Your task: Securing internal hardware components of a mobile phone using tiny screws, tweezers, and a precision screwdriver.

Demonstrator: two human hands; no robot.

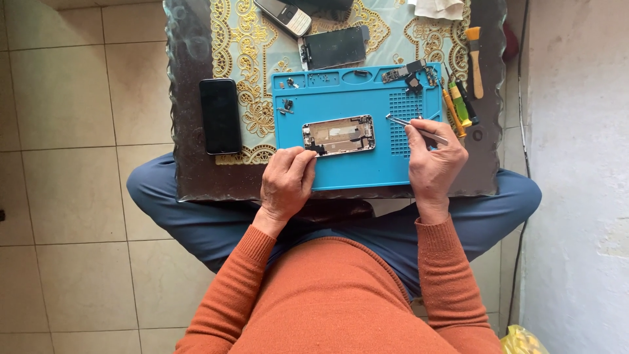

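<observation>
Clearly, an opened phone body (339, 135) is being worked on at the middle of a blue mat (354, 164), which is lying on a small desk (190, 170) over the seated person's knees. The near left corner of that body is being steadied by the left hand (285, 182), whose grip is closed lightly on its edge with thumb and fingers. A pair of metal tweezers (413, 126) is being held in the right hand (432, 160), the grip pinched shut around the handle; the tips are being pointed toward the right end of the body, just beside it and apparently not touching.

Judging by how things lie, the stripping-down is being carried well along: the screen panel (334, 47) is already lying apart on the far side, face up on a gold patterned cloth (246, 65), and small screws and parts (286, 105) are being kept on the mat's far left and along its far trays. A dark board piece (409, 71) is lying at the far right of the mat. Inner parts are being left in the frame.

No packages, labels or signs are being shown legibly. A black phone (220, 116) is lying to the left, an old keypad phone (283, 16) far, and screwdrivers (458, 105) plus a brush (475, 59) to the right.
</observation>
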